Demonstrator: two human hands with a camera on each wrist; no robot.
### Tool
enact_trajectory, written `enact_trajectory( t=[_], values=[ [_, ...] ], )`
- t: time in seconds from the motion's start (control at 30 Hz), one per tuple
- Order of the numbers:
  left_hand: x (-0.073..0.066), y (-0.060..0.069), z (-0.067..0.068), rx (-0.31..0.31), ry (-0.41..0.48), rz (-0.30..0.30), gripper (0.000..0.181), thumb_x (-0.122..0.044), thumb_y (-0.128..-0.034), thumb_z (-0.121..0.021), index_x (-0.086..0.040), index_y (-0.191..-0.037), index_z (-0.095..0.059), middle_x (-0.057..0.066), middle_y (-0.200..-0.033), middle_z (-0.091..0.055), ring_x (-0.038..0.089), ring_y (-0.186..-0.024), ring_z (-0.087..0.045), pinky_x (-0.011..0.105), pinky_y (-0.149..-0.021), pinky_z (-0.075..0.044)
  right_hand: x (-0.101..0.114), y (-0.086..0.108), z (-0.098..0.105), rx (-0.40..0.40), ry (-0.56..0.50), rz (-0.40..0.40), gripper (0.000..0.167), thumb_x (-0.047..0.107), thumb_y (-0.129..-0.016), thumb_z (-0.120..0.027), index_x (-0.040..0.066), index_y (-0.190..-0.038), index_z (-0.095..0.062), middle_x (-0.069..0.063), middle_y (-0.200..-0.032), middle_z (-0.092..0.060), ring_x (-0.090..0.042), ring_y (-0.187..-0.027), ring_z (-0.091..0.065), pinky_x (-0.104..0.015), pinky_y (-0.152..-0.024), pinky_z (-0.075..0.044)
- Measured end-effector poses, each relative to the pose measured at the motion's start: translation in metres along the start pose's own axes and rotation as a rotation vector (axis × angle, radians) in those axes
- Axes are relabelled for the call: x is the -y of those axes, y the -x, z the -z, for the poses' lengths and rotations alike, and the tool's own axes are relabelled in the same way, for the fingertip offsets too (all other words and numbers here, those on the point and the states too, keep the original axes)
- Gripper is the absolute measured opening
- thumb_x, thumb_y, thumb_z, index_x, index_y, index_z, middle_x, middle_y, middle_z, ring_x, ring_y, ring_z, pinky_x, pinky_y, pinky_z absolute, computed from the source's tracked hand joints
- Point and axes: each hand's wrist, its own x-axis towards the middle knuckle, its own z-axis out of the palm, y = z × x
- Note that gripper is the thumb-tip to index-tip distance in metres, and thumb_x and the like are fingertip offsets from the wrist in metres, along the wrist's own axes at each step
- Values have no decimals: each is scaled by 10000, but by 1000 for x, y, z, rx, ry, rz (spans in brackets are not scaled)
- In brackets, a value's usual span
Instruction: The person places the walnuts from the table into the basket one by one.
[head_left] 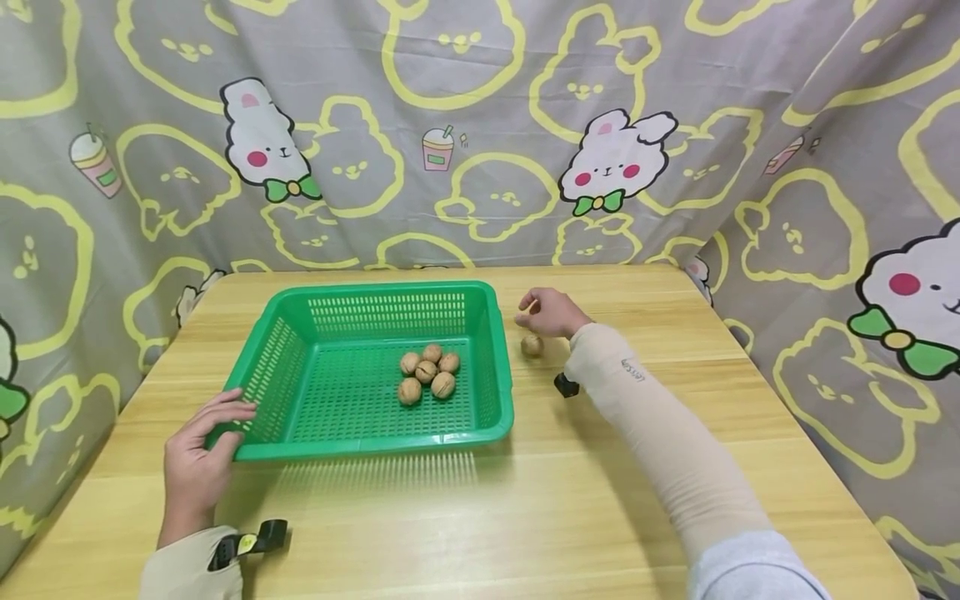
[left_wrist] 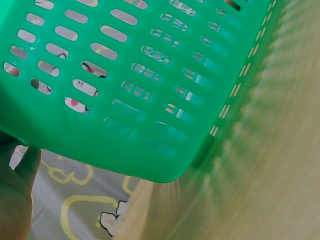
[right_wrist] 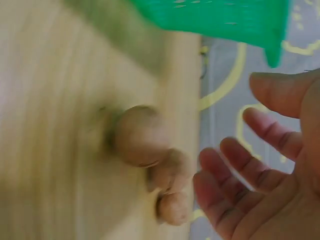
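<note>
A green plastic basket (head_left: 360, 450) with slotted walls stands on the table, and several walnuts (head_left: 425, 372) lie together in its right half. At its near left corner my left hand (head_left: 201, 458) grips the rim, fingers over the edge; in the left wrist view the basket wall (left_wrist: 115, 145) fills much of the picture and only part of the hand shows. Right of the basket, my right hand (head_left: 553, 314) hovers with loosely bent fingers and holds nothing. Just below it a walnut (head_left: 532, 346) rests on the table. The right wrist view shows three walnuts there, the nearest walnut (right_wrist: 142, 136) blurred.
The wooden table (head_left: 570, 517) extends around the basket to a patterned curtain (head_left: 495, 217) at the back and sides. A black wrist camera (head_left: 272, 536) sticks out from the left sleeve, and another black camera (head_left: 566, 384) from the right sleeve.
</note>
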Motion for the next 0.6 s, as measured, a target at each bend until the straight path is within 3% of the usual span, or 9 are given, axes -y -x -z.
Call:
enact_trajectory(
  t=[0.17,0.33,0.6],
  values=[
    [0,-1,-1,-5,5,2,255,250,-723,-466,132,-831,-665,-77,-965,-700,85,-1149,-563,166,-989,-389,-9,2,-8,66,122,-26,446,226,-890,-693,-6,-1239,-541,-188,-1203,-569,-332,-1082,-554,-448,-924,-467],
    [-2,-1,-1,-1,2,-10,260,248,-718,-461,133,-830,-665,-102,-965,-697,91,-1150,-566,173,-992,-391,-19,-3,-19,46,188,-10,442,203,-842,-737,-4,-1197,-575,-193,-1223,-505,-317,-1079,-535,-433,-952,-455],
    [0,0,0,2,-1,-45,283,258,-705,-453,124,-830,-668,-103,-975,-690,92,-1150,-566,164,-990,-388,-32,-8,-28,31,221,47,324,137,-801,-770,21,-1066,-626,-115,-1017,-612,-257,-926,-568,-409,-882,-479]
  ],
)
